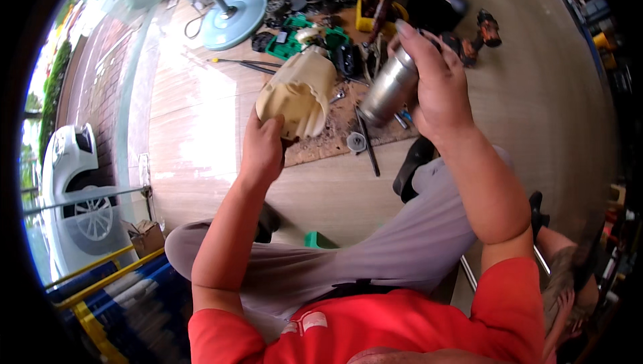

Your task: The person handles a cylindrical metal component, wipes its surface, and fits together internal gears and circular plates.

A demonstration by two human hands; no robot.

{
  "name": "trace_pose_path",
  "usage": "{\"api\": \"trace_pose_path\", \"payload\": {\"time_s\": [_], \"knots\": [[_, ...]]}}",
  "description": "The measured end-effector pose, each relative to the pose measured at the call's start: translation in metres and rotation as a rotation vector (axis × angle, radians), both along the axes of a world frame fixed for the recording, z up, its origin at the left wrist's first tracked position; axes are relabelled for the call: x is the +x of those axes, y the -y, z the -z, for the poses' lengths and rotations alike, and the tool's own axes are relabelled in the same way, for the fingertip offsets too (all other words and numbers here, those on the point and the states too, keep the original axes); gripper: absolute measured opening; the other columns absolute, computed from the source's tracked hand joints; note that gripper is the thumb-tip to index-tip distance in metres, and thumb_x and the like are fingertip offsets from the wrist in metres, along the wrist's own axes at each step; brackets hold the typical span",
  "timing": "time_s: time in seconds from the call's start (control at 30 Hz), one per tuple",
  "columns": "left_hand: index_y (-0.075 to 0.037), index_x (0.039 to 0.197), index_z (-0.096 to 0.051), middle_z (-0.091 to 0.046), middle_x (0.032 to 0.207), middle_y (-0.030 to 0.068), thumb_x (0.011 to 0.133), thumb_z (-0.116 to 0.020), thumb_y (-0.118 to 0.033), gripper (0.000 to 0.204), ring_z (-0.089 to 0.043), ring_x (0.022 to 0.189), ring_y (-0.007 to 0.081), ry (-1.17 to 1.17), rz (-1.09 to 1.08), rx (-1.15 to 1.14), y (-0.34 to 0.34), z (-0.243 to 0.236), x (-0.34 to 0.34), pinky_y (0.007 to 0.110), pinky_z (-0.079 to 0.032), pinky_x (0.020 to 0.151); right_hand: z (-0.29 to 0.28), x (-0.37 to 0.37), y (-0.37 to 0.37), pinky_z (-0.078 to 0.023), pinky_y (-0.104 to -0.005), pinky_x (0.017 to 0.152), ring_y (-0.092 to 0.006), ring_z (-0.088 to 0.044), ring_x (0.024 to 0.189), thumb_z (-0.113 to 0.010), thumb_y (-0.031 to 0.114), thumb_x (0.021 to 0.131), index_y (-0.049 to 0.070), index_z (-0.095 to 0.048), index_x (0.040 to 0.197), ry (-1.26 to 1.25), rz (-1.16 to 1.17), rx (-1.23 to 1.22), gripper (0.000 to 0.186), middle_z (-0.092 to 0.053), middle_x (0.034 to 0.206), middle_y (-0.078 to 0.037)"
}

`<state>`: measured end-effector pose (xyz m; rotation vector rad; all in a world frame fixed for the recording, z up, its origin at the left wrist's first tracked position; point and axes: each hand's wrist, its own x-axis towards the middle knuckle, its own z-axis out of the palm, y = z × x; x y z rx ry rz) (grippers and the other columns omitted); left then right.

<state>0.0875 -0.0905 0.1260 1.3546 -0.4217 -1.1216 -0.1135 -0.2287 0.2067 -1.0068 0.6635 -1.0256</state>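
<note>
My left hand point(264, 150) is closed around the lower edge of a cream plastic housing point(305, 76), a hollow tub-like shell with its open end tilted toward me. My right hand point(443, 89) grips a silvery metal cylinder point(390, 89), held at a slant just right of the shell and apart from it. My right palm and fingers hide the cylinder's upper end. Both things are held up over a dirty brown board point(321, 153) on the floor. On the board lie a small grey round cup point(355, 141) and a dark rod point(368, 146).
Green plastic parts point(284, 44) and a yellow bin point(372, 12) lie beyond my hands. An orange-black cordless drill point(487, 28) lies at the right. A round pale-blue stand base point(233, 19) is at the far left. Another person's hand point(562, 307) shows at lower right.
</note>
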Motion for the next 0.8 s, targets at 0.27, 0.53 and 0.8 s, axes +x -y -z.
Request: {"api": "trace_pose_path", "payload": {"time_s": [0.27,0.53,0.8], "knots": [[0.001,0.154,-0.018,-0.048,0.138,0.0182,0.082,-0.038,0.006,0.075,-0.056,0.119,0.0216,0.226,-0.015,-0.026,-0.049,-0.027,-0.027,0.028,-0.049,0.093,0.033,0.020,-0.022,-0.053,-0.0280,0.061,-0.0114,-0.060,0.073,-0.066,0.023,0.094,0.002,-0.061,0.100,-0.333,-0.172,0.042,0.023,-0.061,0.083,-0.004],[0.002,0.154,-0.013,-0.035,0.150,0.0168,0.079,-0.049,0.007,0.083,-0.049,0.127,0.0222,0.138,0.167,-0.084,-0.061,-0.041,-0.009,0.031,-0.044,0.101,0.056,0.039,-0.033,-0.051,-0.0224,0.074,-0.0086,-0.062,0.087,-0.069,0.033,0.093,-0.005,-0.054,0.126,-0.293,-0.397,0.188,0.052,-0.067,0.103,-0.006],[0.001,0.155,-0.011,-0.029,0.155,0.0162,0.079,-0.058,0.008,0.089,-0.048,0.126,0.0194,-0.129,0.172,-0.160,-0.069,-0.051,0.006,0.034,-0.047,0.098,0.061,0.046,-0.030,-0.055,-0.0281,0.079,-0.0114,-0.065,0.091,-0.059,0.037,0.098,0.001,-0.058,0.116,-0.322,-0.494,0.257,0.040,-0.066,0.105,-0.006]]}}
